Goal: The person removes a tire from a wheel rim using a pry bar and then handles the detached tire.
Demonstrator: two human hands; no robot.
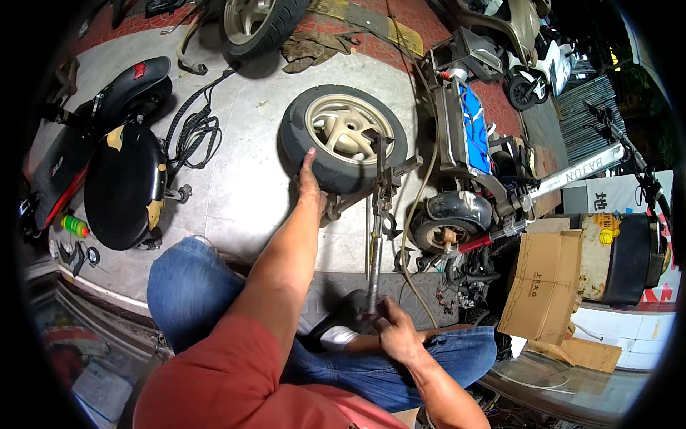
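Note:
A small scooter wheel, black tyre (296,136) on a gold spoked rim (352,126), is held in the arms of a metal clamp-like tool (386,179) low over the floor. My left hand (310,179) grips the tyre's near edge; its thumb lies on the sidewall and the other fingers are mostly hidden below. From the tool a long steel lever (375,264) runs toward me. My right hand (394,327) is closed around the lever's near end, between my knees.
To the left lie a round black stool (120,187), a coiled black cable (196,132) and a green bottle (74,226). Another wheel (282,28) and a brown rag (314,50) are at the back. An opened scooter (457,214) and a cardboard box (541,286) stand right.

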